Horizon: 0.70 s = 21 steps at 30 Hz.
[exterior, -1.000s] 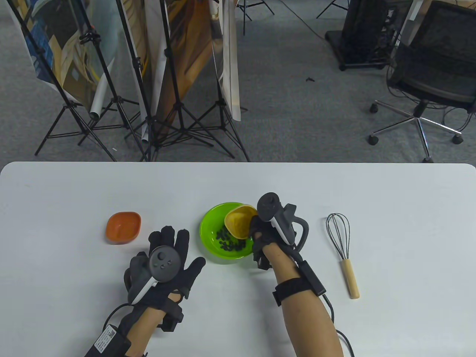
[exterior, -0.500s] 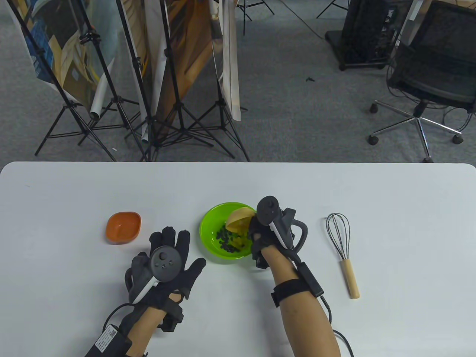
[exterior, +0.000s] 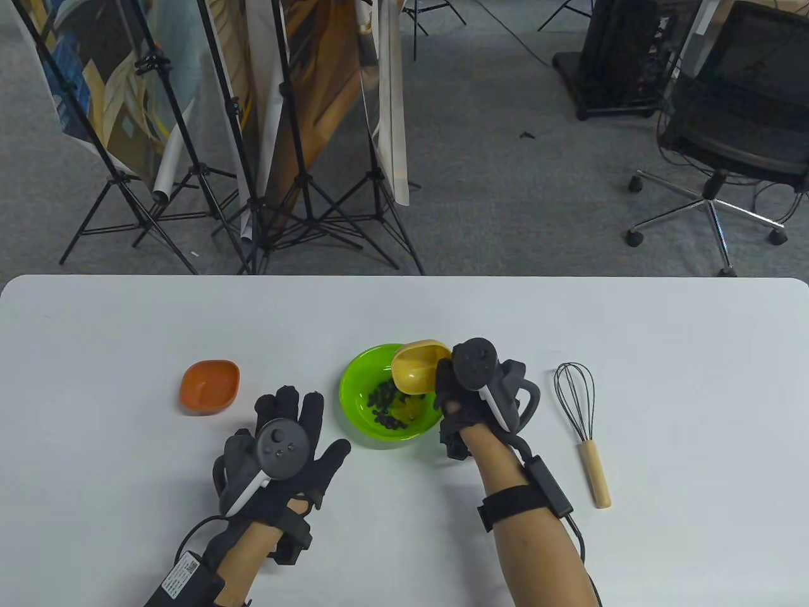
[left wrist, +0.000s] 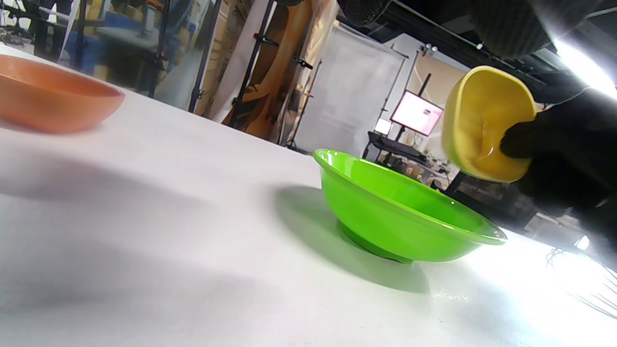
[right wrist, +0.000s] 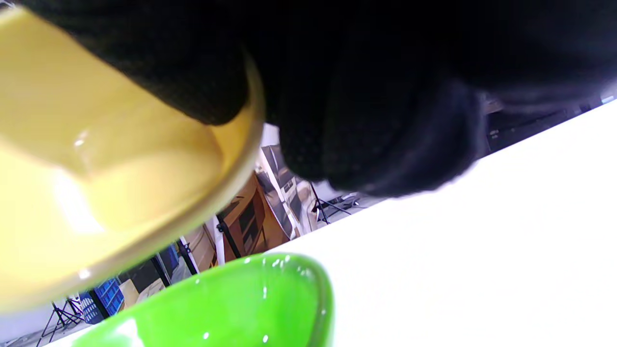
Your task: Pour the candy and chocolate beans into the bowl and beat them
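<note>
A green bowl [exterior: 360, 379] stands mid-table, with dark chocolate beans [exterior: 381, 404] and yellow candy [exterior: 412, 406] inside it. My right hand [exterior: 450, 395] grips a small yellow dish [exterior: 414, 368], tilted on its side above the bowl's right rim; the dish looks empty in the left wrist view [left wrist: 482, 125] and fills the upper left of the right wrist view [right wrist: 96, 159]. My left hand [exterior: 284, 436] lies flat on the table left of the bowl, fingers spread, holding nothing. A whisk [exterior: 581, 417] with a wooden handle lies to the right.
A small orange dish [exterior: 210, 386] sits empty on the table to the left, also seen in the left wrist view [left wrist: 53, 101]. Tripods and rolled backdrops stand beyond the far table edge; an office chair [exterior: 733, 139] is at the back right.
The yellow dish tipped over the bowl and yellow candy fell in among the beans. My right hand then shifted right and back up with the dish. The left hand stayed still.
</note>
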Available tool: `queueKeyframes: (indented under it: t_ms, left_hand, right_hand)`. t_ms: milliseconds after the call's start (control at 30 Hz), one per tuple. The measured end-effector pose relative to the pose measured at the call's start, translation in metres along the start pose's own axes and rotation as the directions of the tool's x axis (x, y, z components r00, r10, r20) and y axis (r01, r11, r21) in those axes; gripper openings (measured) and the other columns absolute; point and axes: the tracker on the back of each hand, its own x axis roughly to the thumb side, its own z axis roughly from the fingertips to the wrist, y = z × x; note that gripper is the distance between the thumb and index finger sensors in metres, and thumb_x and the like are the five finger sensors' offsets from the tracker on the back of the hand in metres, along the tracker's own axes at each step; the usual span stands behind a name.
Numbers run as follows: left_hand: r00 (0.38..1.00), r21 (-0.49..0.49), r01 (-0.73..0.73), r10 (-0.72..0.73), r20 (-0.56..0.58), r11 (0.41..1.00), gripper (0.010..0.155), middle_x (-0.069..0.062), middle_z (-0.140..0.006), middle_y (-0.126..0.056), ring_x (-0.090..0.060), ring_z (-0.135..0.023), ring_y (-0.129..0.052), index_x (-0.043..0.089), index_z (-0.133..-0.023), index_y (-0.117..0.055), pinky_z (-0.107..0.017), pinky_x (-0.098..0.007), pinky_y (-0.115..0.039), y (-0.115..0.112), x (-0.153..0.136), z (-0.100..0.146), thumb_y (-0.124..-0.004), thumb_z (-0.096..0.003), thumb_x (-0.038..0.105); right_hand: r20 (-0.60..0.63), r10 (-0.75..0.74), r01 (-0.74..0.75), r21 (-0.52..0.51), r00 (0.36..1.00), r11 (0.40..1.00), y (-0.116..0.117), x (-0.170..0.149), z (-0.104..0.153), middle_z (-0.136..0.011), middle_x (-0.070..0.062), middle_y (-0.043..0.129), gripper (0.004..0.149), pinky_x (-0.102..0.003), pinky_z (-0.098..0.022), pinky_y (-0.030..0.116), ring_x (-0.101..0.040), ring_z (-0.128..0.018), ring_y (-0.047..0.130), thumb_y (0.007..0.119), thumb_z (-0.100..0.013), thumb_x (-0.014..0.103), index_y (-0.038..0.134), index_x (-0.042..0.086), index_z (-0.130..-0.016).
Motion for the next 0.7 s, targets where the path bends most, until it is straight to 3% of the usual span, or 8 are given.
queueKeyframes:
  t_ms: [267, 500, 700]
  left_hand:
    - [1.0, -0.003, 0.006, -0.006, 0.013, 1.0, 0.087, -0.015, -0.121, -0.019, -0.053, -0.111, -0.018, 0.029, -0.113, -0.033, -0.064, -0.085, -0.032, -0.002, 0.003, 0.001, -0.067, -0.0436, 0.068]
    - [1.0, -0.005, 0.014, -0.013, 0.025, 1.0, 0.087, -0.015, -0.121, -0.019, -0.053, -0.111, -0.018, 0.029, -0.113, -0.033, -0.064, -0.085, -0.032, -0.004, 0.006, 0.002, -0.067, -0.0436, 0.069]
    - [0.999, -0.008, 0.018, -0.018, 0.028, 1.0, 0.087, -0.015, -0.121, -0.018, -0.053, -0.111, -0.018, 0.029, -0.113, -0.033, -0.064, -0.085, -0.032, -0.005, 0.007, 0.002, -0.066, -0.0437, 0.069]
  right_hand:
    - [0.036, 0.074, -0.078, 0.138, 0.997, 0.987, -0.023, -0.029, 0.022, -0.042, -0.011, 0.103, 0.041, -0.045, -0.011, 0.09, -0.024, -0.015, 0.103, 0.082, -0.047, 0.043, 0.091, 0.007, -0.063]
    - [0.069, 0.222, -0.232, 0.299, 0.973, 0.925, -0.014, -0.063, 0.058, -0.042, -0.012, 0.102, 0.041, -0.046, -0.012, 0.089, -0.024, -0.015, 0.102, 0.078, -0.048, 0.042, 0.091, 0.006, -0.063]
    - [0.098, 0.259, -0.277, 0.371, 0.961, 0.886, -0.001, -0.078, 0.083, -0.042, -0.012, 0.101, 0.041, -0.046, -0.012, 0.089, -0.024, -0.015, 0.101, 0.077, -0.048, 0.042, 0.091, 0.006, -0.063]
